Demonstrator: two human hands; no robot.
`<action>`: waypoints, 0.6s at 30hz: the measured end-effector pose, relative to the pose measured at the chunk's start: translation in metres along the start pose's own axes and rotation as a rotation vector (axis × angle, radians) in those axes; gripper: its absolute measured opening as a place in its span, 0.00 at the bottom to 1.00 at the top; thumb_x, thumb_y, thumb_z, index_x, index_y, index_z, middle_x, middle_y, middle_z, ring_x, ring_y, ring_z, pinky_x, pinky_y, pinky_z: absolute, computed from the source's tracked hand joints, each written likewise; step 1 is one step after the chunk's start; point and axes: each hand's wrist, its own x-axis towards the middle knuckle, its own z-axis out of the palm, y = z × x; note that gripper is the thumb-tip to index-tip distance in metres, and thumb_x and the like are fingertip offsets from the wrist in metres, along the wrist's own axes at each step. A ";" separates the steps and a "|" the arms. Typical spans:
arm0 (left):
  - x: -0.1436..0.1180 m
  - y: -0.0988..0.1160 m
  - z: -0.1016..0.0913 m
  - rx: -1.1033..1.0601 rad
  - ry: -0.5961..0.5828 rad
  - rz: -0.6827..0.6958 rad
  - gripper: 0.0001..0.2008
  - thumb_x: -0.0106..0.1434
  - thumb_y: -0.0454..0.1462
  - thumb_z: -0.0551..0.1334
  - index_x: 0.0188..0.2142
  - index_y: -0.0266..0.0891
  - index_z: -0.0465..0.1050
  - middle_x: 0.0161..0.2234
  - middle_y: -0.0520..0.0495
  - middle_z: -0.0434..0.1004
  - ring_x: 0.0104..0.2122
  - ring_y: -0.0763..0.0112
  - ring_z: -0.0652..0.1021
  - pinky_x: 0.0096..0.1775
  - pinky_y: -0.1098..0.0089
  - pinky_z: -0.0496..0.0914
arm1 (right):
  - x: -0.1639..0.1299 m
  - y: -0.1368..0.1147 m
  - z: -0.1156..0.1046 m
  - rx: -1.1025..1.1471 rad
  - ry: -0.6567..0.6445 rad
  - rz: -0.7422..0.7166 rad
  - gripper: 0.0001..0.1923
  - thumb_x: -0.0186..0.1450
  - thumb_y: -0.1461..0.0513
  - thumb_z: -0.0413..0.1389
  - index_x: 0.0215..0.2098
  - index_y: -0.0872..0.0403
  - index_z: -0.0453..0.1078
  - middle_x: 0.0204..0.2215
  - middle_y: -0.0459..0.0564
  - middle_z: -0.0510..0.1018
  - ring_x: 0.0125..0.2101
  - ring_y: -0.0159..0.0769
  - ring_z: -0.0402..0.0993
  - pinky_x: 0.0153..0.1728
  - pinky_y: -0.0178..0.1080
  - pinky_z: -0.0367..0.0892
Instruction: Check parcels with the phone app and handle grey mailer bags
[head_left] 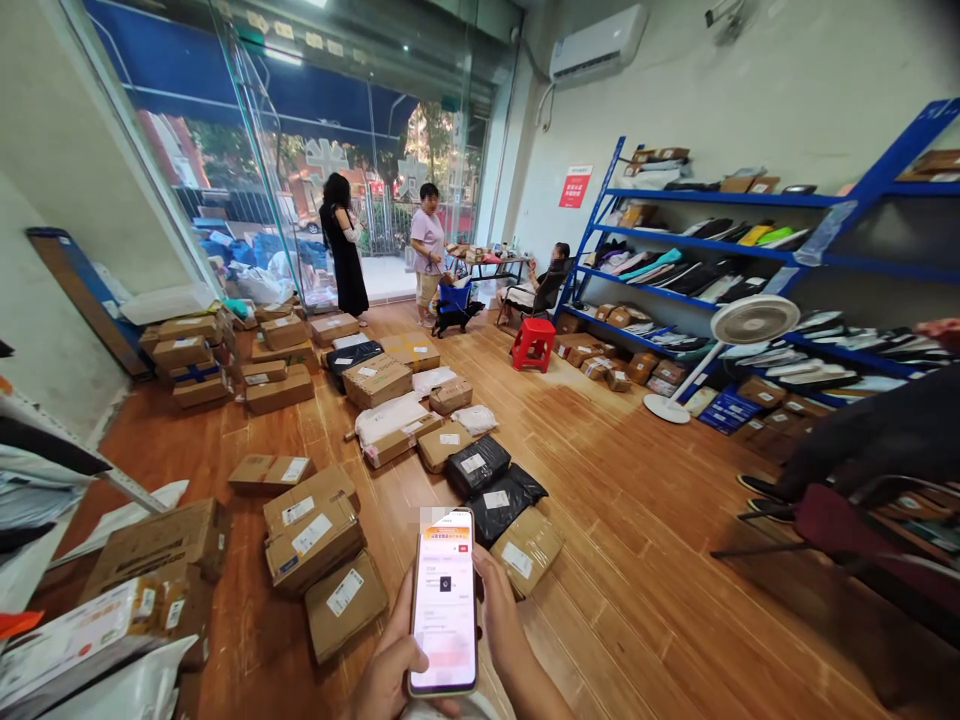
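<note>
A smartphone [444, 625] with a lit white and pink screen is held upright at the bottom centre. My left hand [391, 655] wraps its left side, the thumb lying over the lower left of the screen. Along the phone's right edge my right hand [501, 610] is curled, its fingers partly hidden behind the phone. A small dark square shows mid-screen; the text is too small to read. Just beyond the phone lie a taped cardboard parcel [527, 552] and a black plastic parcel [504, 500]. Left of it is a labelled cardboard box [346, 605].
Rows of parcels cover the wooden floor [630, 560]. Blue shelves [705, 245] with packages line the right wall, near a white fan [750, 320] and red stool [532, 345]. Two people stand by the glass front; another sits nearby. Someone sits at the right edge.
</note>
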 end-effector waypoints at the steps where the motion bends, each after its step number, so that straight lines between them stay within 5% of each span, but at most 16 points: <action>1: 0.000 0.000 0.000 -0.002 -0.004 0.005 0.55 0.45 0.31 0.56 0.66 0.46 0.19 0.54 0.37 0.66 0.32 0.61 0.75 0.24 0.67 0.73 | -0.002 0.000 0.001 0.009 -0.006 0.012 0.34 0.40 0.31 0.58 0.23 0.52 0.74 0.23 0.47 0.77 0.31 0.43 0.72 0.35 0.41 0.68; 8: -0.001 0.004 0.003 0.003 0.008 0.024 0.56 0.46 0.31 0.56 0.66 0.42 0.19 0.57 0.37 0.64 0.34 0.62 0.75 0.24 0.68 0.74 | -0.005 -0.006 0.008 0.084 0.045 0.093 0.35 0.34 0.34 0.63 0.24 0.53 0.75 0.24 0.47 0.77 0.31 0.42 0.71 0.34 0.40 0.67; 14: -0.001 0.001 0.002 0.010 0.035 0.042 0.50 0.53 0.33 0.56 0.67 0.45 0.23 0.53 0.37 0.69 0.35 0.59 0.76 0.23 0.67 0.73 | -0.006 -0.009 0.007 0.096 -0.045 0.083 0.33 0.37 0.34 0.62 0.23 0.52 0.73 0.23 0.48 0.78 0.30 0.43 0.71 0.32 0.41 0.67; 18: 0.008 -0.010 -0.008 0.097 0.119 0.034 0.50 0.58 0.41 0.63 0.67 0.50 0.24 0.53 0.37 0.70 0.33 0.59 0.77 0.25 0.67 0.72 | 0.006 -0.006 0.007 0.123 -0.157 0.036 0.30 0.44 0.39 0.64 0.32 0.53 0.74 0.25 0.49 0.79 0.28 0.43 0.73 0.31 0.42 0.67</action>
